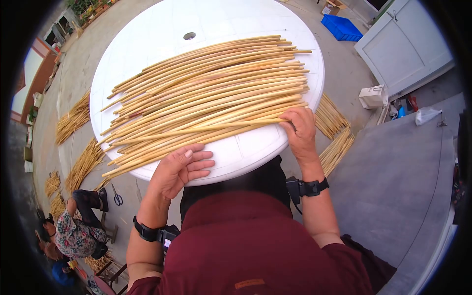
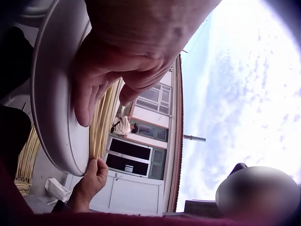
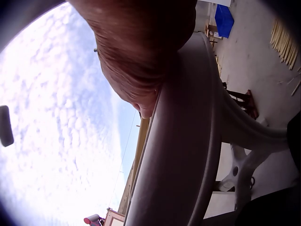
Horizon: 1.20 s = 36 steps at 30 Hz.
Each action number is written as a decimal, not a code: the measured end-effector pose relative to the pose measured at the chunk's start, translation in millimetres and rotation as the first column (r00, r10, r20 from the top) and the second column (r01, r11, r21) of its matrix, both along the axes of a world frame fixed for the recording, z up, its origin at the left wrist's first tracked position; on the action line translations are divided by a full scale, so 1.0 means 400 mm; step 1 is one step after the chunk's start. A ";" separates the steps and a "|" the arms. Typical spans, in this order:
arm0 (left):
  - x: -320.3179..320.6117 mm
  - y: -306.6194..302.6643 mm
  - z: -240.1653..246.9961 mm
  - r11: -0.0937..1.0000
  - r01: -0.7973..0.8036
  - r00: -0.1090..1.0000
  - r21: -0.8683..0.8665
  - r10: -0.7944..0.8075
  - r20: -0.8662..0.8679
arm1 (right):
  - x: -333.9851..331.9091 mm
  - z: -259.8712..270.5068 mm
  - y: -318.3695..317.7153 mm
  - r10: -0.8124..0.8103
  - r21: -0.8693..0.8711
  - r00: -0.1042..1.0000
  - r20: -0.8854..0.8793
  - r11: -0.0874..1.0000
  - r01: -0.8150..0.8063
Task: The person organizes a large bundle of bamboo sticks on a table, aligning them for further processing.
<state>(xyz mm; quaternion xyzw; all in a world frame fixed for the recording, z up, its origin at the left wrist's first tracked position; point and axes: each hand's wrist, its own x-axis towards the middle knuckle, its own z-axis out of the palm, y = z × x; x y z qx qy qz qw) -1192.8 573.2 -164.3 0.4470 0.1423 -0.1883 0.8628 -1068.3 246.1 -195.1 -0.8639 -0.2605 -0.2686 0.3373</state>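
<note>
Long tan stalks [image 1: 211, 83] lie side by side across a round white table [image 1: 147, 44], their right ends roughly lined up. My right hand [image 1: 301, 129] pinches the right end of one stalk [image 1: 216, 127] that lies slantwise over the others near the front. In the left wrist view the same right hand [image 2: 91, 181] has thumb and fingertips together at the stalk ends. My left hand [image 1: 179, 169] lies at the table's front edge beside the nearest stalks, fingers extended and apart; whether it touches them I cannot tell. The right wrist view shows the right hand [image 3: 136, 61] from behind, fingertips mostly hidden.
Bundles of stalks lie on the ground left [image 1: 73, 118] and right [image 1: 332, 118] of the table. A seated person in a floral top [image 1: 78, 236] is at the lower left, near scissors [image 1: 117, 197]. A blue crate [image 1: 341, 27] and a white door [image 1: 405, 46] are at the upper right.
</note>
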 end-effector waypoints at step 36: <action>0.089 -0.002 -0.040 0.946 0.163 0.950 -0.279 -0.075 0.303 | 0.123 0.103 0.163 -0.039 -0.194 0.999 -0.016 0.980 0.035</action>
